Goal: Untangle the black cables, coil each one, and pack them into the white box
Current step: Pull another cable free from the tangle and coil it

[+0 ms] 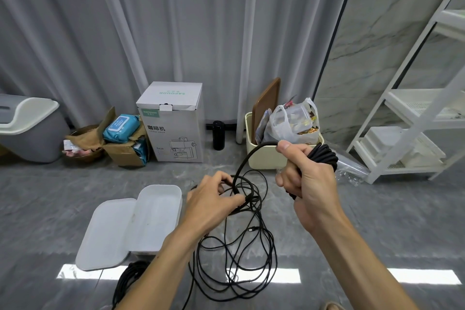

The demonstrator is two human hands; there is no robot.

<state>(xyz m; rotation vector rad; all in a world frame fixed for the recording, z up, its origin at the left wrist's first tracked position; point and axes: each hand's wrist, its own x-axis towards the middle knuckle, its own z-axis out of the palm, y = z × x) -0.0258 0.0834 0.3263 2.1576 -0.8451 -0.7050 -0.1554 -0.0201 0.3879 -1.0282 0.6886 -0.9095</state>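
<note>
My right hand [305, 173] grips a thick coil of black cable [324, 156], raised above the floor. One strand [247, 158] arcs from that coil down to my left hand [214, 199], whose fingers pinch the cable among loose loops. A tangle of thin black cables [236, 259] spreads over the grey floor below both hands. The white box [161, 214] stands open left of the tangle, and its lid [108, 234] lies beside it. Another bundle of black cable [128, 279] lies near the lid's front edge, partly hidden by my left forearm.
Against the curtain stand a grey bin [30, 131], a cardboard box with wipes [123, 141], a white coffee-machine carton [173, 121], a black bottle [218, 134] and a cream tub with bags [276, 148]. A white shelf rack [415, 121] fills the right side.
</note>
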